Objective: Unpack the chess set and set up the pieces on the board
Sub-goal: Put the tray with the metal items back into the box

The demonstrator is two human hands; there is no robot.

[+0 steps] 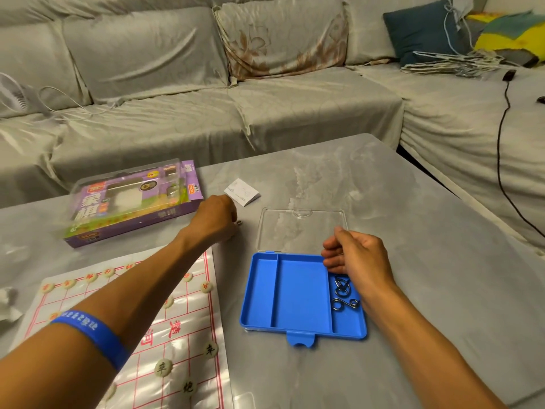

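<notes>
The paper chess board (165,329) with red lines lies at the lower left. Several round cream pieces (163,368) sit along its far and near rows. The purple chess set box (129,206) with a clear cover stands behind it. My left hand (216,218) reaches past the board, with its curled fingertips pinching a small metal piece (239,222) on the table. My right hand (358,258) hovers over the right compartment of a blue tray (298,293), fingers curled. Whether it holds anything is hidden.
The blue tray's clear lid (300,231) lies open behind it. Two metal wire puzzles (342,293) lie in the tray's right compartment. A folded white leaflet (242,192) sits beyond my left hand. Crumpled paper (7,305) lies at the left edge. A grey sofa (177,113) surrounds the table.
</notes>
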